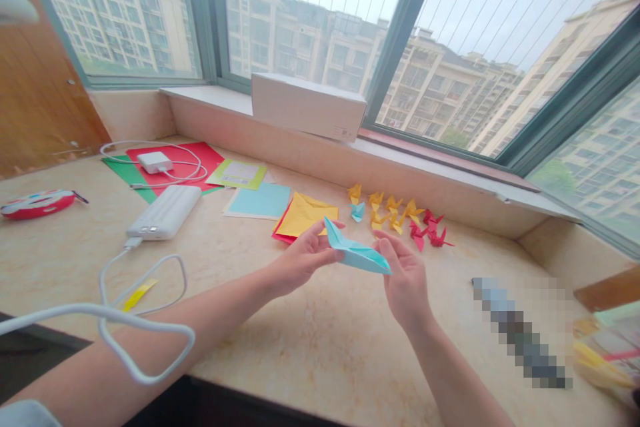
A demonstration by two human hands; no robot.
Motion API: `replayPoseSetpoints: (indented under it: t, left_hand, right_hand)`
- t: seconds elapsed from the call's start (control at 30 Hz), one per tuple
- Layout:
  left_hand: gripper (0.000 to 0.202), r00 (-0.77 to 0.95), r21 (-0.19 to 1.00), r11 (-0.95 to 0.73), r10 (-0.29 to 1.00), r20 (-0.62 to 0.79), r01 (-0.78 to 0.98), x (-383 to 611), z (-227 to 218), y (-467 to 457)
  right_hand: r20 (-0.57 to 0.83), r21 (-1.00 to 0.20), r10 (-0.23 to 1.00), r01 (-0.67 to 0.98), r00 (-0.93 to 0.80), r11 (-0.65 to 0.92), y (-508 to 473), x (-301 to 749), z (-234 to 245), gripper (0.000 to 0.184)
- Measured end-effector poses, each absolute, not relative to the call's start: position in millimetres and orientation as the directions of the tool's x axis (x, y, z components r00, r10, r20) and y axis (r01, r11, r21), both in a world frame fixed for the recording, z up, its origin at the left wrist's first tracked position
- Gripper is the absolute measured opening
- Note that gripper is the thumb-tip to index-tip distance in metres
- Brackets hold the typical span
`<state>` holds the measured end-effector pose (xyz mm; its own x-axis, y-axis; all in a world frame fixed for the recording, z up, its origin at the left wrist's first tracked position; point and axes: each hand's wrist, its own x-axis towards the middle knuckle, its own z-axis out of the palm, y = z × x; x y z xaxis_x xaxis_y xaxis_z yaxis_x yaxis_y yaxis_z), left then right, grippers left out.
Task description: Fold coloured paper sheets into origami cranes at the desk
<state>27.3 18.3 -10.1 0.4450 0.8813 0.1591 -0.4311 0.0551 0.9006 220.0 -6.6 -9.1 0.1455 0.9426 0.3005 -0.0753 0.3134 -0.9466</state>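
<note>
A folded light-blue origami paper (357, 255) is held above the counter between both hands. My left hand (300, 260) pinches its left end, where a pointed flap sticks up. My right hand (406, 273) grips the right end, thumb along the near side; some of its fingers are hidden behind the paper. Just beyond the left hand lies a stack of yellow and red paper (306, 213). Past the right hand stand several small yellow folded cranes (393, 204), a light-blue crane (357, 212) and several red cranes (437, 237).
On the left are a white power bank (167, 212) with looping cables, a white charger (155, 161) on red paper (205, 160), and a red-and-white pouch (37, 203). Light-blue sheets (260, 201) lie mid-counter. A white box (307, 107) sits on the window ledge; a pixelated object (520, 333) lies right.
</note>
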Motion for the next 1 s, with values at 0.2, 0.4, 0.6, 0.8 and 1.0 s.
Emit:
replayPoseSetpoints:
  t: [0.2,0.4,0.6,0.8,1.0]
  left_hand:
    - [0.044,0.432,0.932,0.011,0.888,0.158,-0.363,29,-15,22]
    - [0.043,0.284,0.973,-0.153,0.938,0.198,-0.173,26,-24,28]
    - [0.019,0.209,0.883,-0.416,0.903,0.374,0.219,22,-22,24]
    - [0.018,0.281,0.890,-0.443,0.873,0.400,0.109,28,-18,14]
    - [0.020,0.280,0.916,-0.388,0.895,0.347,0.106,26,-16,17]
  right_hand:
    - [0.346,-0.937,0.933,0.019,-0.103,0.349,-12,223,0,0.034]
    - [0.365,-0.908,0.922,0.169,-0.128,0.383,-6,221,-8,0.022]
    - [0.578,-0.698,0.807,0.439,-0.122,0.566,-8,213,-21,0.019]
    - [0.638,-0.618,0.758,0.498,-0.134,0.608,-13,208,-25,0.023]
    - [0.618,-0.552,0.756,0.565,-0.217,0.613,-11,212,-24,0.030]
